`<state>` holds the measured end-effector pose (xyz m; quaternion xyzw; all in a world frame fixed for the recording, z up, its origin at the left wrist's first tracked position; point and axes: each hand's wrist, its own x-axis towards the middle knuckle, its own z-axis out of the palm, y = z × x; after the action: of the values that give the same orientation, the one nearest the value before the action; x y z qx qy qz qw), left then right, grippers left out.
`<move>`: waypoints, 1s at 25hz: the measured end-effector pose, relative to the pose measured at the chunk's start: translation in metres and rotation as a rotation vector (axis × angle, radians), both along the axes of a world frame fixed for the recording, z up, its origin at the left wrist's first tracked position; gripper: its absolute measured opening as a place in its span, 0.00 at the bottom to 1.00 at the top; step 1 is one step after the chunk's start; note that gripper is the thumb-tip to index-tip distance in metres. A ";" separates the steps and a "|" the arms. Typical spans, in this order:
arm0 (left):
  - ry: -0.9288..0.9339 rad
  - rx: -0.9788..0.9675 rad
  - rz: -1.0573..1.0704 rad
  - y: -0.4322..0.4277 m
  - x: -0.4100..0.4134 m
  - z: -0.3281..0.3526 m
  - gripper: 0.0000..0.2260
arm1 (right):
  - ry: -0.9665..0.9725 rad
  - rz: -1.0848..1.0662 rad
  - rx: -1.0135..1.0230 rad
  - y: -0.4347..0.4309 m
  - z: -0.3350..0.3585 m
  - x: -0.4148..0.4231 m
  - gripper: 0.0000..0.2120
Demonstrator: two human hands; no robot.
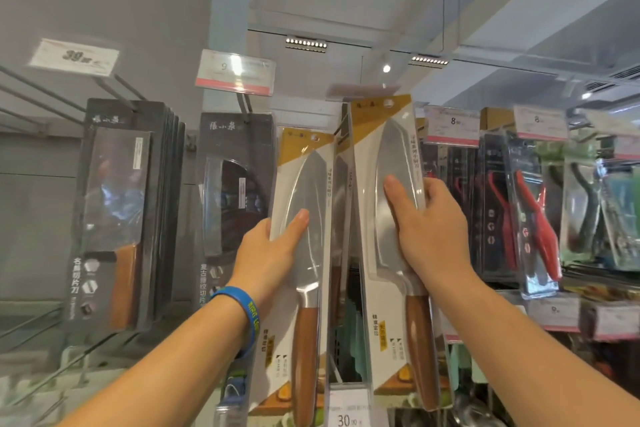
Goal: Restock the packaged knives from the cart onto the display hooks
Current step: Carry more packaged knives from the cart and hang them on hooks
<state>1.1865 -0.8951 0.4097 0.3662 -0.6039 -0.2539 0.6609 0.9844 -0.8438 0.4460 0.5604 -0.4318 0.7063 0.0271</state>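
Before the display hooks (244, 103), left hand (273, 253) grips one white-and-gold carded wooden-handled knife (304, 180), right hand (431, 229) a second knife (393, 152), higher. Hanging step, judged: next, thread the higher card's hole (388, 103) onto a hook.

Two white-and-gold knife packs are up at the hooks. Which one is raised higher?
The right knife pack, gripped by the right hand. Its gold top corner sits clearly above that of the left knife pack in the left hand.

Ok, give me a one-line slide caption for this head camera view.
Left hand grips one knife pack, right hand a second knife pack, both raised beside black cleaver packs on display hooks.
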 end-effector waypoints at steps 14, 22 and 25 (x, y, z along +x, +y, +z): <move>-0.358 -0.014 0.123 -0.027 -0.018 0.012 0.19 | -0.057 -0.049 0.008 -0.007 0.015 -0.008 0.19; -0.261 -0.169 0.142 -0.020 -0.014 0.043 0.18 | -0.052 -0.027 -0.014 -0.012 0.016 0.003 0.16; -0.316 -0.132 0.116 -0.021 -0.012 0.041 0.16 | -0.069 -0.005 -0.011 -0.011 0.011 0.006 0.13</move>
<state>1.1743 -0.9161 0.4502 0.3917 -0.6935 -0.1142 0.5938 0.9901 -0.8550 0.4568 0.5344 -0.4299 0.7275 0.0169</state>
